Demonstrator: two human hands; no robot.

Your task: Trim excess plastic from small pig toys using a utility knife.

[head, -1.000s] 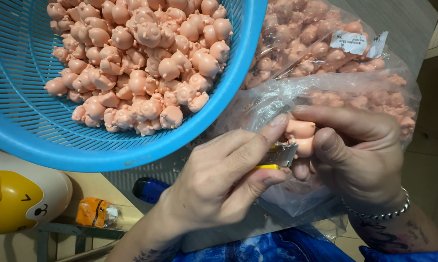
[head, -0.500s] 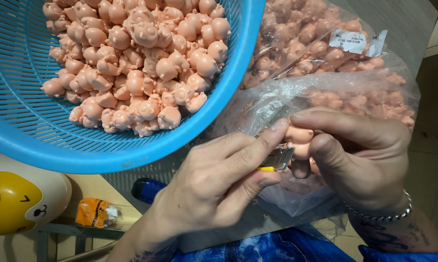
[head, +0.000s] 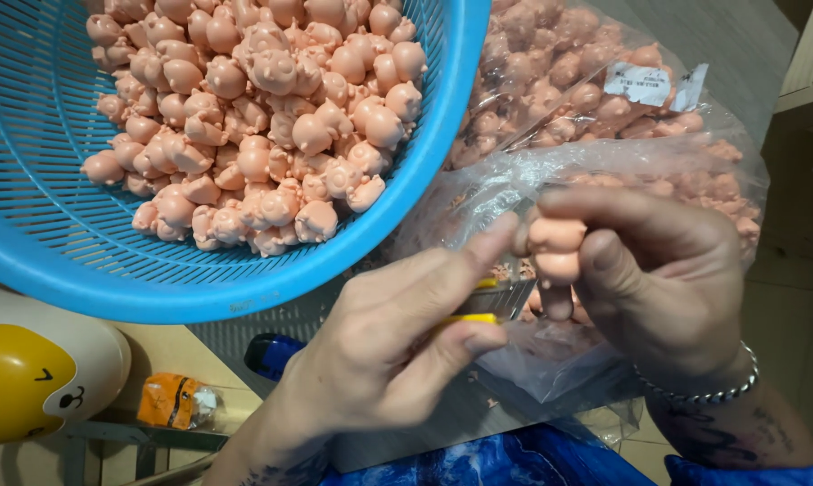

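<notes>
One pink pig figure (head: pixel 555 256) sits pinched in the right hand (head: pixel 663 279), centre right; the left hand (head: pixel 397 351) clamps one small blade (head: pixel 501 299) (mostly hidden) against it. Far left, one blue basket (head: pixel 424 171) holds uncountable pigs; two clear bags (head: pixel 695 153) blur theirs.

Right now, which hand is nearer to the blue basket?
Left. The left hand holds a yellow-handled blade just below the blue basket rim. The right hand, holding a pink figure, sits farther right, before the plastic bag.
</notes>
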